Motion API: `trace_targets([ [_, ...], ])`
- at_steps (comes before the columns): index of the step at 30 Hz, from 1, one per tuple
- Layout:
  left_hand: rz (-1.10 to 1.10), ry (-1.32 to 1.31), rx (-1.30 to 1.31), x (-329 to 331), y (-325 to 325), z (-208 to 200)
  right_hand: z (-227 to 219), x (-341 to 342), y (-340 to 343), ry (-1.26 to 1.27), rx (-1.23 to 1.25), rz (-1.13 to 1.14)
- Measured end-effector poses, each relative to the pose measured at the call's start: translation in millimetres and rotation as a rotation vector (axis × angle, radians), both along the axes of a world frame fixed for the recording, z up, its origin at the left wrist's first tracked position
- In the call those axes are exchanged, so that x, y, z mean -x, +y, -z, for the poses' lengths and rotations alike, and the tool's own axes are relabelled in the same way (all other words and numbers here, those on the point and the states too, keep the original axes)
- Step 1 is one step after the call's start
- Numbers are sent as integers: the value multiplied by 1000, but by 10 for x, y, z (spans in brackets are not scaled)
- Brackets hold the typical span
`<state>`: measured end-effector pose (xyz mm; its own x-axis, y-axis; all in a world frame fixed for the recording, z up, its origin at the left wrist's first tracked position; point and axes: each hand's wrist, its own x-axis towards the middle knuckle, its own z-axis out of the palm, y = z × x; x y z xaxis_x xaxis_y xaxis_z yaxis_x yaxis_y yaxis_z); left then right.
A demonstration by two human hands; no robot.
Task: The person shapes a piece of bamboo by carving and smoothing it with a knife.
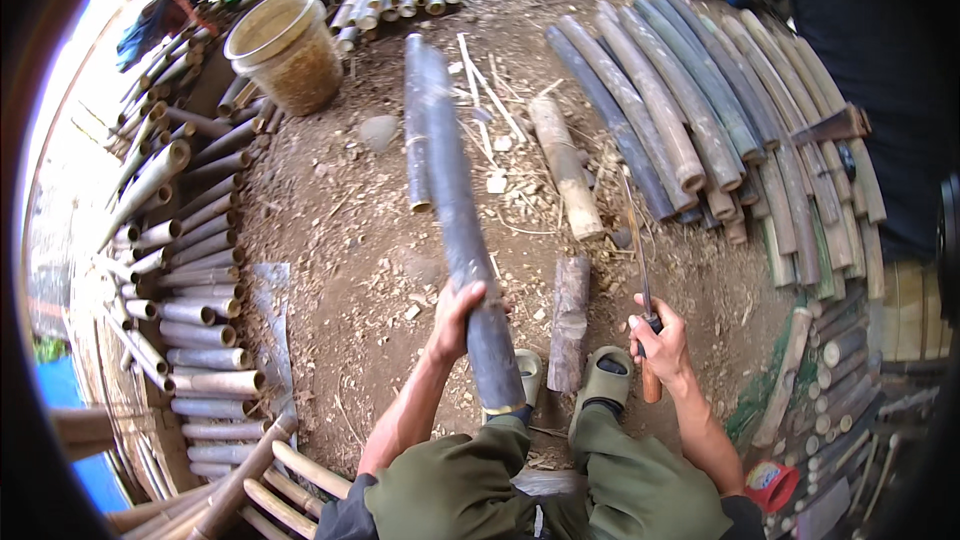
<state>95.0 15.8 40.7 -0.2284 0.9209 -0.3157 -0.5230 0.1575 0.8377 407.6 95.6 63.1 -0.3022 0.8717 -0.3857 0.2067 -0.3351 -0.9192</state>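
My left hand (460, 325) is wrapped round a thick, dark grey bamboo pole (462, 230), which tilts up and away over the ground. Its far part is smeared by motion, and its near end hangs by my left knee. On the right, my right hand (660, 340) grips a long, thin-bladed knife (640, 250), blade pointing away and the orange-brown wooden handle (651, 385) showing below the fist. Between my feet lies a short notched log (570, 325), with a paler log (565, 168) beyond it. Another dark bamboo length (415, 160) rests just left of the held pole.
A stack of bamboo poles (690, 90) spreads at the far right, a broad blade (830, 127) lying on it. Cut bamboo (210, 335) is piled along the left. A dirty bucket (290, 55) stands far left. Shavings litter the dirt floor (360, 260). Near right lies a red item (770, 486).
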Motion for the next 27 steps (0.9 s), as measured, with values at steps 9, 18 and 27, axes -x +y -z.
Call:
trace_targets([
  [9,-218,139,-414,665,-85,-642,87,-495,-418,-367,-409,-59],
  [18,-409,292,-496,-454,-448,-367,324,-318,-628,-411,-524,-176],
  [27,-195,455,-557,-314,-820,-695,154,56,-741,-412,-584,-469],
])
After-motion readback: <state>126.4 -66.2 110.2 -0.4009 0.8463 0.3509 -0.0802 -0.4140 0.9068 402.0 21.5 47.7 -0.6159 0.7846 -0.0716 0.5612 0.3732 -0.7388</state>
